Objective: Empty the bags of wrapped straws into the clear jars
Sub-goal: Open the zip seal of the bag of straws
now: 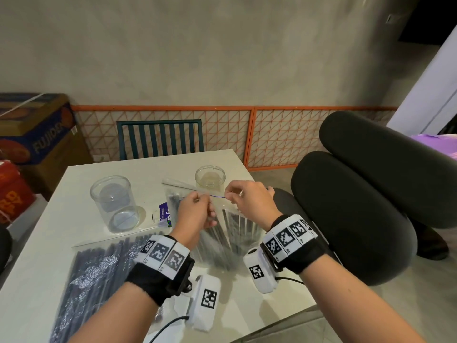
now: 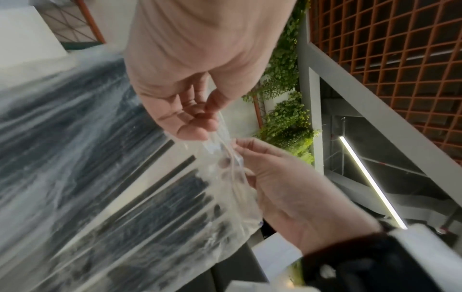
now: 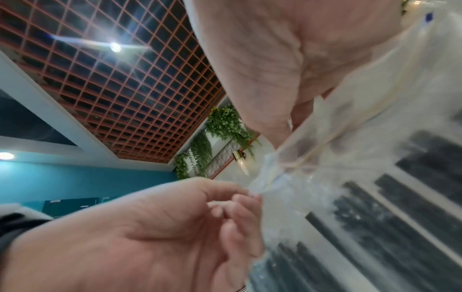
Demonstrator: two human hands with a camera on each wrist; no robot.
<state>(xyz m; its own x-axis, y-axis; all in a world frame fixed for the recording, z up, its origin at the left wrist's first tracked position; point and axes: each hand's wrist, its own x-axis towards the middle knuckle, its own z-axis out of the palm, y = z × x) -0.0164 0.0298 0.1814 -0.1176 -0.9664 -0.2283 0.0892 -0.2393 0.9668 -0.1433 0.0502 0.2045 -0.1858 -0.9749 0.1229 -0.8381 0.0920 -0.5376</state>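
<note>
A clear bag of black wrapped straws (image 1: 230, 233) hangs above the table between both hands. My left hand (image 1: 200, 199) pinches its top edge on the left, and my right hand (image 1: 233, 194) pinches it on the right, a thin purple seal line stretched between them. The left wrist view shows my left hand (image 2: 200, 126) and right hand (image 2: 240, 152) pinching the bag (image 2: 125, 197) at its seal. In the right wrist view the bag (image 3: 375, 197) hangs blurred. A tall clear jar (image 1: 114, 203) stands at the left and a small clear jar (image 1: 210, 176) at the back; both look empty.
A second bag of straws (image 1: 99, 273) lies flat at the table's (image 1: 49, 231) front left, and a third (image 1: 173, 194) lies behind my hands. A purple wrapper (image 1: 165, 214) sits beside the tall jar. A dark padded chair (image 1: 358, 206) stands right of the table.
</note>
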